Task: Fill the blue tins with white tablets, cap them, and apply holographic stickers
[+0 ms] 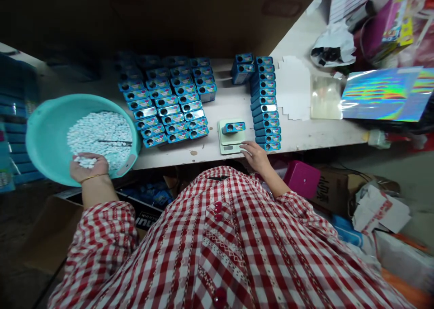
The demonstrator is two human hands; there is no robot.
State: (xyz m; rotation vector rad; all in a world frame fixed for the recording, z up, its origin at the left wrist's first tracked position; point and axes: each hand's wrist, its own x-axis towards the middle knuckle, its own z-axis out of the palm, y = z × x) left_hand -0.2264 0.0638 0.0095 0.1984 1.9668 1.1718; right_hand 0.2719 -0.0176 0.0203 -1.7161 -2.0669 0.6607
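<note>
My left hand (100,166) is cupped palm up over the near rim of a turquoise basin (40,132), holding a small heap of white candies (86,163). Many more pale candies (98,130) lie in the basin, with a thin dark strip among them. On a small pale green kitchen scale (232,140) rests a blue tin (235,127) with a dark round opening at its left end. My right hand (256,156) is at the scale's front right edge, fingers outstretched and apart, gripping nothing. Whether its fingertips press the scale, I cannot tell.
Several rows of blue tins (176,127) stand between basin and scale. Another column of tins (267,114) lines the scale's right side, with two tins (242,71) behind. Cardboard (294,87) and shiny sheets (386,94) lie farther right. A large box (203,19) borders the back.
</note>
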